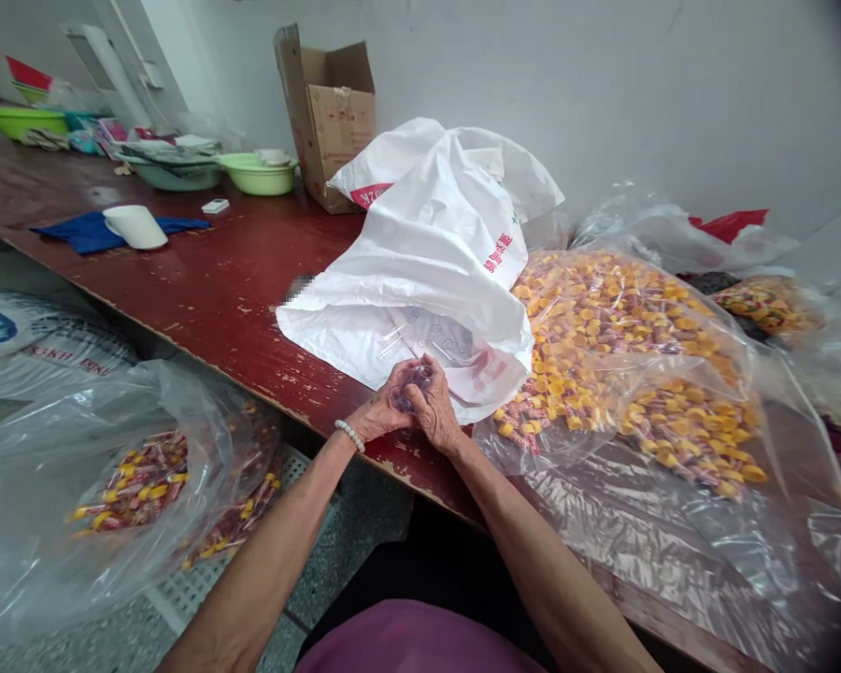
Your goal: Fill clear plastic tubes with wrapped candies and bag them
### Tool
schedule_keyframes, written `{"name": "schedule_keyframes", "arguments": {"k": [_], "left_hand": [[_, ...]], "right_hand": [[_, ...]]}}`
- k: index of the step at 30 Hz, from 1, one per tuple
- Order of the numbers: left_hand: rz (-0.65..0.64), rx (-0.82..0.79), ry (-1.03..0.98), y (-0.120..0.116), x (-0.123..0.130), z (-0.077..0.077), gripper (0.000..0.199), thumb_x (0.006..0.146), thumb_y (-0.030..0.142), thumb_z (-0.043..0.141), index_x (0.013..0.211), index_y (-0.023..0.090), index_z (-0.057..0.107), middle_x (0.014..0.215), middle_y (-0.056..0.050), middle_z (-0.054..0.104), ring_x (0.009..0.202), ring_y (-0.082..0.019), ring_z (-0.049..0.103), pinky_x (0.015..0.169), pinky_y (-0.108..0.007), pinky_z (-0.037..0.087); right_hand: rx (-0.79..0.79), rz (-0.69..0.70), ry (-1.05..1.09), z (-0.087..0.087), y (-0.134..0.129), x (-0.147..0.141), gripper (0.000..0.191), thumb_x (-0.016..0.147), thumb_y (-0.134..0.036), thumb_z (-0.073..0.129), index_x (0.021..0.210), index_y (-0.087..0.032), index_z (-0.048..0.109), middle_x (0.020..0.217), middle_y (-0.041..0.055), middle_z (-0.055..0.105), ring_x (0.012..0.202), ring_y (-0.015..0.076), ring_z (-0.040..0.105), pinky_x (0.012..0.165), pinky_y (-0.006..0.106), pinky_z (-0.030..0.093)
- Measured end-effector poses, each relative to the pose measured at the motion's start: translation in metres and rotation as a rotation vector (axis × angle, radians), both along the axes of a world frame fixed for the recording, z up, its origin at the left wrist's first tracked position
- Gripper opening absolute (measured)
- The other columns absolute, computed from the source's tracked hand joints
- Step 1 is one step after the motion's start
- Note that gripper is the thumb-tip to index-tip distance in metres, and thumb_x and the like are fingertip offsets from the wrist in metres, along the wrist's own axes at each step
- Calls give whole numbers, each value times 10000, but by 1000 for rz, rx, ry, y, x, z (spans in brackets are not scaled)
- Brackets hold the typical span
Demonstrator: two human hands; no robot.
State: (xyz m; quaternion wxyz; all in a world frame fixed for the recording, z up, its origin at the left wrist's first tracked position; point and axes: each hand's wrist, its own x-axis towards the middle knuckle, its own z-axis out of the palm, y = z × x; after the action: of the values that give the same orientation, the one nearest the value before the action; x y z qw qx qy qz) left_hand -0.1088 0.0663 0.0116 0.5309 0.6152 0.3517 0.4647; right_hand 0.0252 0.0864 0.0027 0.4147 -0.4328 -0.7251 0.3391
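Note:
My left hand (382, 411), with a beaded bracelet on its wrist, and my right hand (435, 411) meet at the table's front edge. Between them they grip several small clear plastic tubes (407, 391); the fingers partly cover these. Just beyond the hands gapes the mouth of a white woven sack (420, 252) lying on the table. More clear tubes (431, 332) show inside its opening. To the right of the sack, many yellow-capped tubes with reddish contents (603, 322) fill a large clear plastic bag (603, 523).
The worn red table (238, 280) runs along the wall. A cardboard box (340, 131) stands behind the sack. Farther left are a white cup (136, 227), a blue cloth (77, 231) and green basins (259, 175). Another clear bag (35, 523) with yellow-capped tubes sits below, at left.

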Motion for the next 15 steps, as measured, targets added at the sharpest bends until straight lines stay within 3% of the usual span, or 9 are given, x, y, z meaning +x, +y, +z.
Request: {"name": "schedule_keyframes", "arguments": {"k": [4, 8, 12, 15], "left_hand": [[160, 88, 51, 4, 6, -5, 624, 616, 203, 711, 1150, 193, 387, 1125, -94, 573, 936, -181, 600, 801, -287, 480], [296, 230, 198, 6, 12, -8, 465, 614, 237, 684, 1011, 183, 448, 895, -34, 582, 777, -163, 578, 717, -285, 470], [310, 231, 133, 0, 18, -4, 487, 583, 260, 690, 1007, 184, 462, 903, -31, 579, 786, -169, 580, 722, -291, 477], [311, 176, 19, -5, 23, -3, 517, 577, 264, 712, 1033, 185, 481, 947, -37, 590, 829, -178, 595, 741, -290, 485]], "right_hand": [[0, 64, -79, 3, -5, 3, 863, 804, -715, 366, 1413, -117, 233, 1429, 181, 311, 1314, 285, 308, 1112, 450, 225], [-3, 129, -60, 7, -11, 9, 894, 789, -730, 386, 1419, -117, 222, 1452, 182, 287, 1344, 290, 274, 1124, 458, 198], [-12, 158, -70, 12, -15, 15, 851, 807, -680, 440, 1406, -108, 243, 1450, 194, 293, 1345, 290, 275, 1118, 466, 208], [-2, 156, -59, 17, -20, 18, 764, 812, -629, 500, 1376, -153, 301, 1384, 156, 391, 1284, 277, 366, 1082, 467, 282]]}}
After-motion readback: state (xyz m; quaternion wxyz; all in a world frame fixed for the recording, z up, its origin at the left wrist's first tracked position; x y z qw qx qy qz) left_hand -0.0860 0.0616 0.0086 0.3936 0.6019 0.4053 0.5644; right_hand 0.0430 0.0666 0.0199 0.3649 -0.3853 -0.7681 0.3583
